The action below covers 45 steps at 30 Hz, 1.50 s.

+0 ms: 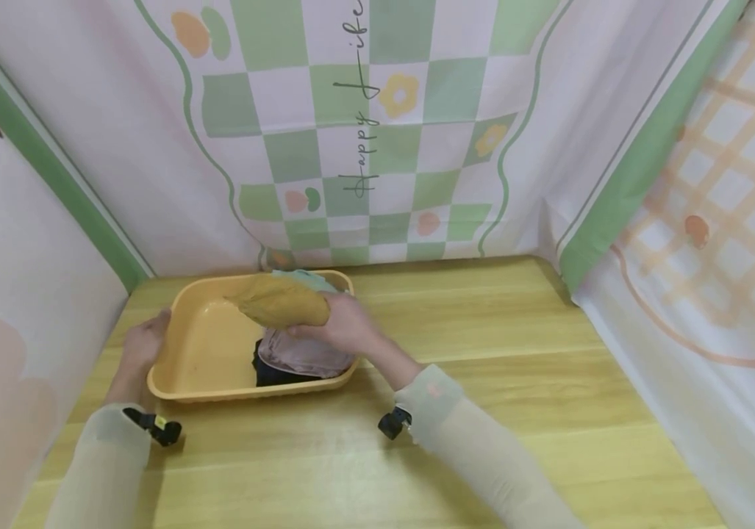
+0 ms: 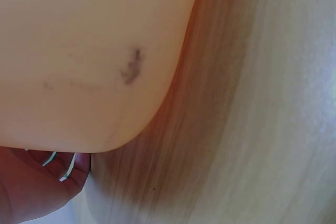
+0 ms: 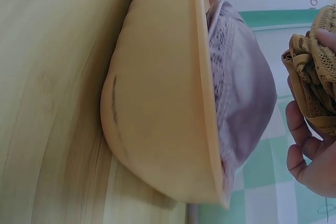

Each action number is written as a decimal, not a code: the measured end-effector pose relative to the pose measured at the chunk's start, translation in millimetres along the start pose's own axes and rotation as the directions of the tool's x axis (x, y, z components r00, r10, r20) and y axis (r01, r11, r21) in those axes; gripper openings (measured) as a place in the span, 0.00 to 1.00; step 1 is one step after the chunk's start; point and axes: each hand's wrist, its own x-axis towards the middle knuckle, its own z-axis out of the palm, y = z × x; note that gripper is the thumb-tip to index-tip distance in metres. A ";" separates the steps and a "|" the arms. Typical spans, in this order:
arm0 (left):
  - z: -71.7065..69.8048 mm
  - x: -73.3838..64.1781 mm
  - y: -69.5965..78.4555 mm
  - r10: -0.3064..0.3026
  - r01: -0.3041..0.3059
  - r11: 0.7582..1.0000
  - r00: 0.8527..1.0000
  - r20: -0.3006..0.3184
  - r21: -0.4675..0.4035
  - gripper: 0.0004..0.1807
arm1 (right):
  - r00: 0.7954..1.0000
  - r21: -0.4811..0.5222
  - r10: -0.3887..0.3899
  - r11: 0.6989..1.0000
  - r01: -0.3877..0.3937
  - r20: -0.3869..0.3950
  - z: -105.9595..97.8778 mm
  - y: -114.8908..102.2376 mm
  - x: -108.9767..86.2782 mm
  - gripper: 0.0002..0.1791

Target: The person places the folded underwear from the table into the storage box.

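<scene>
My right hand (image 1: 347, 323) holds a folded mustard-yellow lace bra (image 1: 281, 301) over the yellow plastic basin (image 1: 198, 393); its lace and folded bands (image 3: 310, 77) show in the right wrist view. My left hand (image 1: 144, 342) grips the basin's left rim, with its fingers partly hidden behind the wall in the left wrist view. Inside the basin's right half lies a mauve bra (image 1: 304, 354) with lace trim, on top of a black cloth item (image 1: 278, 375). A pale mint-green cloth item (image 1: 304, 279) shows at the back right, partly covered by the mustard bra.
The basin stands on a wood-grain table (image 1: 483, 411), near its back left corner. Printed curtains (image 1: 390, 147) hang behind and on both sides. A small black wrist camera (image 1: 393, 422) sits at each sleeve cuff.
</scene>
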 end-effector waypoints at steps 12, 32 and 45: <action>1.8 0.1 -1.1 0.024 -0.024 0.999 1.000 -0.016 0.024 0.49 | 0.993 -0.023 -0.117 0.993 0.117 0.013 14.3 -17.9 2.5 0.18; 0.8 3.5 -4.4 0.073 -0.074 0.997 0.997 -0.022 -0.005 0.49 | 0.990 -0.212 -0.116 0.969 0.130 0.077 48.7 -54.6 7.4 0.25; 2.1 -0.1 4.2 0.025 -0.027 0.998 0.999 -0.040 -0.053 0.45 | 0.990 -0.307 -0.101 0.943 0.128 0.103 76.0 -65.7 17.3 0.28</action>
